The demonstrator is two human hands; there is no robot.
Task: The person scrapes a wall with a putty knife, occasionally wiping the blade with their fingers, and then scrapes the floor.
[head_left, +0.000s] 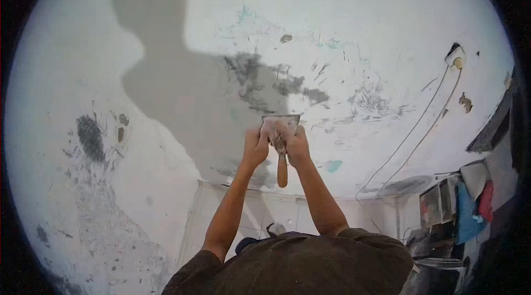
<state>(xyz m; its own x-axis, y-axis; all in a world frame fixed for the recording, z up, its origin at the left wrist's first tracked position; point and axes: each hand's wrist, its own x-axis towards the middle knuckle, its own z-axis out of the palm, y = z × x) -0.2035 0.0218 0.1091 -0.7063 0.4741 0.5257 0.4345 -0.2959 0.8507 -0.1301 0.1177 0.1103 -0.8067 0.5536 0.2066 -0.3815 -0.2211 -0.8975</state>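
Both my hands are raised in front of me at a patchy white wall (343, 145). Between them is a putty knife (282, 170), its wooden handle pointing down and its wide blade edge up at the wall surface. My left hand (256, 146) grips the blade's left side, and my right hand (297, 146) grips the right side, with fingers partly hidden behind the blade. Whitish residue covers the blade's face. Just above the blade edge, dark scraped patches (254, 76) mark the wall, partly under my shadow.
At the right, a socket (457, 61) has two cords (412, 132) running down the wall. Blue cloth (469, 215) and red cloth (487, 201) hang at the lower right, above a bucket-like container (440, 264). Pale tiles (221, 206) line the bottom of the scene.
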